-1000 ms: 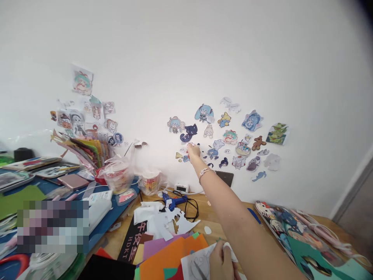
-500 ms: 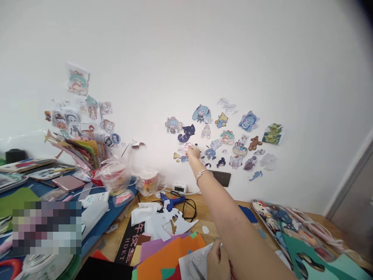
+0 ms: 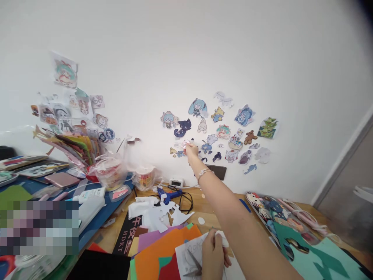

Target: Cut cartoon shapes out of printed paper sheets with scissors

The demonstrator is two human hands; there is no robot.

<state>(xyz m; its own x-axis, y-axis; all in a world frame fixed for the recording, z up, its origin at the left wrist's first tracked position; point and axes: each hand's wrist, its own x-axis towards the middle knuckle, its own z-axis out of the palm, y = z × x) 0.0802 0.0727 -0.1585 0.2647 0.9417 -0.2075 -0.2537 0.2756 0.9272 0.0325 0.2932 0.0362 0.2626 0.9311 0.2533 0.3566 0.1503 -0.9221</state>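
My right hand (image 3: 192, 151) is stretched out to the wall, its fingertips pressed on a small pink and white sticker (image 3: 185, 144) among several cartoon stickers (image 3: 221, 130). A bead bracelet (image 3: 204, 172) circles that wrist. My left hand (image 3: 212, 254) rests low on the desk, fingers curled round a small white piece (image 3: 220, 238) and a pair of scissors (image 3: 194, 265), over a white sheet with a drawn figure (image 3: 192, 252).
Coloured paper sheets (image 3: 166, 252), white paper scraps (image 3: 159, 214) and a blue glue gun (image 3: 167, 194) lie on the wooden desk. Cups wrapped in plastic (image 3: 110, 175) and a blue mat (image 3: 99, 221) are at left. Cartoon boards (image 3: 276, 217) lie at right. More stickers (image 3: 72, 112) cover the left wall.
The view has shifted so everything sits further left and lower. My right hand stays pressed on the small sticker on the wall. My left hand keeps its hold over the white sheet.
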